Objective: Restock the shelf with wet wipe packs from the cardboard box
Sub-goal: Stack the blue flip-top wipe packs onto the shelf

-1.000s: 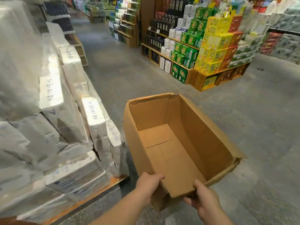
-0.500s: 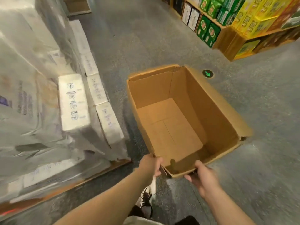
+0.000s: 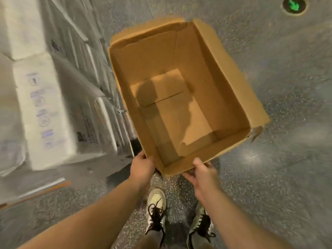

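The cardboard box [image 3: 181,97] is held open side up over the speckled grey floor [image 3: 280,159], reaching forward from the person, with both hands at its near short end. Its inside shows only bare cardboard, the bottom flaps and a shadow across them. The left hand [image 3: 142,168] grips the near left corner, fingers curled round the outside of the wall there. The right hand [image 3: 203,172] grips the near edge closer to the right corner, thumb lying over the rim and fingers tucked underneath, out of sight. The box's far end tilts a little to the left, and its right flap splays outward, torn at the near right corner. To the left of the box, close to its long left wall, stand blurred stacks of white plastic-wrapped packs [image 3: 41,108]; their print cannot be read. Below the near edge are the person's laced shoes [image 3: 156,211] on the floor. A round green floor marker [image 3: 294,5] sits beyond the far right corner.
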{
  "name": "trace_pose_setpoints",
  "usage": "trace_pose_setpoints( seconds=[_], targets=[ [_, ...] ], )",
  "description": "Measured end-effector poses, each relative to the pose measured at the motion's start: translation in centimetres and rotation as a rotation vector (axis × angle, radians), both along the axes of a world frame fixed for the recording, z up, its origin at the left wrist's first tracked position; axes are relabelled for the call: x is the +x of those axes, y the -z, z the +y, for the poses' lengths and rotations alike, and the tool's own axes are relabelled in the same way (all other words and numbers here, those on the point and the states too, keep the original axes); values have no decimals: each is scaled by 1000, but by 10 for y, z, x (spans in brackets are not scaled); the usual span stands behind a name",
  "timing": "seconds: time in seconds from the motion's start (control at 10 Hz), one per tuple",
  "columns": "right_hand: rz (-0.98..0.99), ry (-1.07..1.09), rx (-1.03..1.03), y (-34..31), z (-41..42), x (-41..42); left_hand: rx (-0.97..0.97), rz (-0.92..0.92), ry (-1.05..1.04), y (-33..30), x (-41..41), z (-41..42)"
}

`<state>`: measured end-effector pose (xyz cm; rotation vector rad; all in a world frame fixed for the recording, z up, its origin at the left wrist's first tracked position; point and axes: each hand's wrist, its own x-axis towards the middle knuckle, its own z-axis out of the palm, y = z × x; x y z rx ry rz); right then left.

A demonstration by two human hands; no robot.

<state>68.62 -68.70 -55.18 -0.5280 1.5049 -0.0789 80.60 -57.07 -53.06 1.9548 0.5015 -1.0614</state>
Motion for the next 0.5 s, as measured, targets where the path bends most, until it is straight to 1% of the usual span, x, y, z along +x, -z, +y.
trace_pose_setpoints(
  seconds=[0.1, 0.2, 0.3, 0.4, 0.5],
  targets=[
    [-41, -22, 16, 67, 1, 23, 7, -29, -90, 61, 20, -4],
    [-70, -85, 33, 112, 2, 44, 14, -22, -209, 109, 34, -2],
    [-104, -180, 94, 130, -1, 50, 23, -20, -323, 127, 37, -2],
    [-95, -371, 150, 105, -9, 38, 149, -24, -272, 105, 29, -12],
    [10, -677, 15, 45, -24, 22, 180, 24, -71, 55, 12, -28]
  ],
)
